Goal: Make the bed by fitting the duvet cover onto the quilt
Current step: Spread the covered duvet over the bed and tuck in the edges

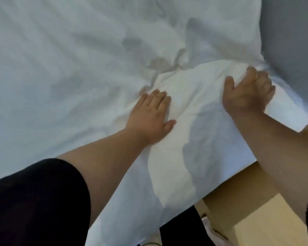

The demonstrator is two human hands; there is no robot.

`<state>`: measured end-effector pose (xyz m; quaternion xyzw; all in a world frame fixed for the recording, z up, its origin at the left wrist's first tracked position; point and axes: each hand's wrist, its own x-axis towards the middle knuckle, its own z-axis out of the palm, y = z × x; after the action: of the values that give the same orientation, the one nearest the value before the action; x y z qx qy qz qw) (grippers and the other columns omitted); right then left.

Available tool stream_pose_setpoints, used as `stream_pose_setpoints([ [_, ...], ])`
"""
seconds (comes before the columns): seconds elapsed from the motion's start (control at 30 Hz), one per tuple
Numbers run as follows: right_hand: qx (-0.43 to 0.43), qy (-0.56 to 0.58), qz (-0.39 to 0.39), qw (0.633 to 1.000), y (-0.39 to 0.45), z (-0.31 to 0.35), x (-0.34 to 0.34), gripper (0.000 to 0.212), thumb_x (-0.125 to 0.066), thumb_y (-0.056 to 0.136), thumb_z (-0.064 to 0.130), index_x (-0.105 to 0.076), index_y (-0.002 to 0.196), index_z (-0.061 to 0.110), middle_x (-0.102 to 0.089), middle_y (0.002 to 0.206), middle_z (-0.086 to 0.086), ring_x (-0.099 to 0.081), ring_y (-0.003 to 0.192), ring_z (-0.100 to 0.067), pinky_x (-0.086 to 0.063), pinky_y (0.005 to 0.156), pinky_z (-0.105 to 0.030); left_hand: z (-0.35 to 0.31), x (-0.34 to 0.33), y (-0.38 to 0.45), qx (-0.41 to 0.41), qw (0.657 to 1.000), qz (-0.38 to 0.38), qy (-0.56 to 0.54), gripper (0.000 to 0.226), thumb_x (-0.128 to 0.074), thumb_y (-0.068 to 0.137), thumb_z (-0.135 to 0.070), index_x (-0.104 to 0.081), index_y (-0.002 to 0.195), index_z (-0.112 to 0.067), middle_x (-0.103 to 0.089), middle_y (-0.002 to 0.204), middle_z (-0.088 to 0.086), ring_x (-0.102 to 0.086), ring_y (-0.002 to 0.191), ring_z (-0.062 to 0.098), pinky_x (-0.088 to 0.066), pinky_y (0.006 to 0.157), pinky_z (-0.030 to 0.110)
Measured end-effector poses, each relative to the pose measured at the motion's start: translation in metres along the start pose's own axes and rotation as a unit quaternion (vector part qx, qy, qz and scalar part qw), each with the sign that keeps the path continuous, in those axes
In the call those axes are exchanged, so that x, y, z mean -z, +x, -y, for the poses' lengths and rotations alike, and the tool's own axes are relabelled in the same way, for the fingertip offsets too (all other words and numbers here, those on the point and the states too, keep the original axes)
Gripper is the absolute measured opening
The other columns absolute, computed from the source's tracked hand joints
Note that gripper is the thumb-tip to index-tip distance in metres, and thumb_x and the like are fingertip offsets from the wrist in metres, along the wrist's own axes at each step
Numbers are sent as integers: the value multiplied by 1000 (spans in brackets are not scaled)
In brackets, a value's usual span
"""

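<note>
The left hand (152,114) presses flat, fingers spread, on the soft, limp white duvet cover (194,107); the right hand (247,91) bunches its corner, probably the best hold, at right of frame.

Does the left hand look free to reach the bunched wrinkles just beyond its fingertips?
Probably yes. The left hand lies flat and open on the white cover, holding nothing, and only bare fabric lies between it and the wrinkles.
</note>
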<state>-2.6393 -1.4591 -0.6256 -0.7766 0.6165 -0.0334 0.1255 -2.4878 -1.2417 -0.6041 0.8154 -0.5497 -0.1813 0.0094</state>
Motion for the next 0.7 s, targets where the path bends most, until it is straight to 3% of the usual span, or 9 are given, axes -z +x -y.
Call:
stream_pose_setpoints([
  [0.07, 69, -11, 68, 995, -59, -2, -6, 67, -37, 99, 51, -23, 155, 18, -15, 163, -23, -11, 152, -38, -4, 122, -58, 16, -15, -70, 28, 999, -8, -20, 75, -46, 92, -56, -43, 148, -6, -42, 154, 12, -29, 148, 31, -16, 122, 45],
  [0.17, 180, -63, 149, 970, -165, 18, -23, 64, -31, 101, 52, -17, 158, 29, -2, 166, -21, -1, 154, -37, 1, 121, -63, 43, -45, -175, 106, 993, 51, -27, 84, -38, 88, -65, -40, 151, -9, -39, 157, 10, -25, 150, 28, -15, 124, 46],
  [0.27, 355, -87, 238, 900, -291, 36, -38, 67, -31, 96, 59, -16, 158, 38, -4, 166, -21, -3, 154, -38, 1, 119, -64, 66, -66, -272, 197, 975, 99, -22, 93, -33, 87, -75, -25, 158, -17, -21, 166, 4, -10, 155, 21, -2, 126, 41],
  [0.33, 424, -100, 279, 856, -360, 38, -42, 68, -33, 92, 60, -20, 156, 43, -3, 167, -19, -2, 154, -37, 5, 118, -65, 81, -79, -335, 258, 959, 114, -16, 97, -31, 85, -79, -18, 160, -19, -13, 168, 2, -3, 155, 19, 0, 126, 40],
  [0.47, 498, -167, 368, 767, -454, 28, -37, 66, -29, 99, 54, 3, 157, 46, 26, 165, -6, 27, 151, -25, 22, 115, -62, 106, -103, -457, 351, 928, 126, -19, 109, -21, 77, -86, -12, 161, -17, -7, 169, 2, 2, 155, 19, -1, 125, 42],
  [0.57, 484, -177, 378, 769, -492, 25, -43, 72, -33, 100, 55, 10, 157, 44, 32, 163, -4, 31, 149, -23, 23, 116, -58, 112, -124, -523, 368, 921, 127, -20, 103, -21, 82, -80, -17, 160, -11, -15, 168, 7, -5, 155, 25, -4, 124, 46],
  [0.7, 447, -167, 325, 817, -505, 26, -65, 75, -39, 98, 58, 5, 157, 45, 26, 165, -5, 25, 152, -24, 16, 118, -59, 54, -157, -527, 360, 931, 1, -65, 69, -46, 87, -37, -47, 141, 6, -49, 143, 27, -42, 135, 47, -31, 113, 62],
])
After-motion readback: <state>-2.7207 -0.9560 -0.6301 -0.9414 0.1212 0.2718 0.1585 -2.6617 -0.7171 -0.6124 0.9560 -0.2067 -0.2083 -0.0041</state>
